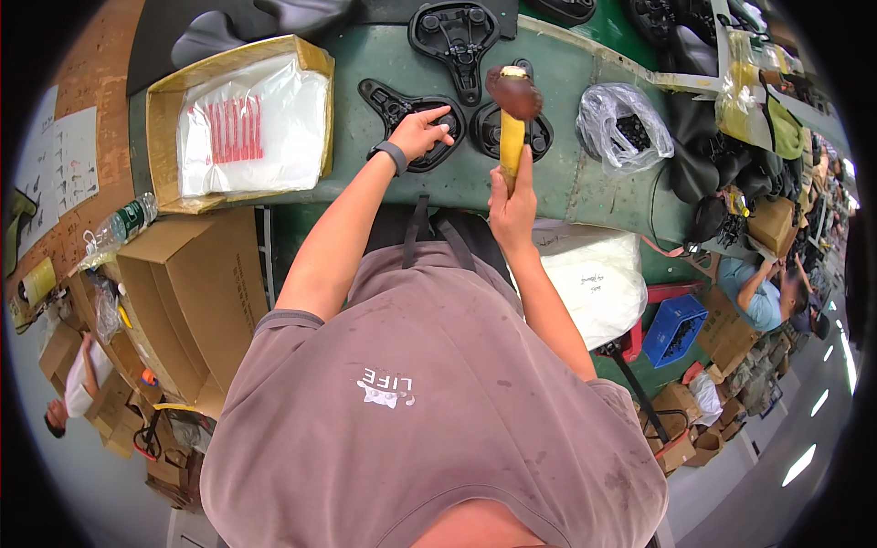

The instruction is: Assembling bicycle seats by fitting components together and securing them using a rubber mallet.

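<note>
The right hand grips a mallet (its handle yellow).

Both arms out front of torso, bare below short sleeves, converging inward. Left forearm slants up and right; dark band round left wrist. Left hand back-up, index finger stretched rightward, other fingers partly bent; underside hidden. Right forearm slants up and left, elbow bent. Right hand closed in grip, thumb and one finger pointing upward. Hands apart, left farther forward than right.
</note>
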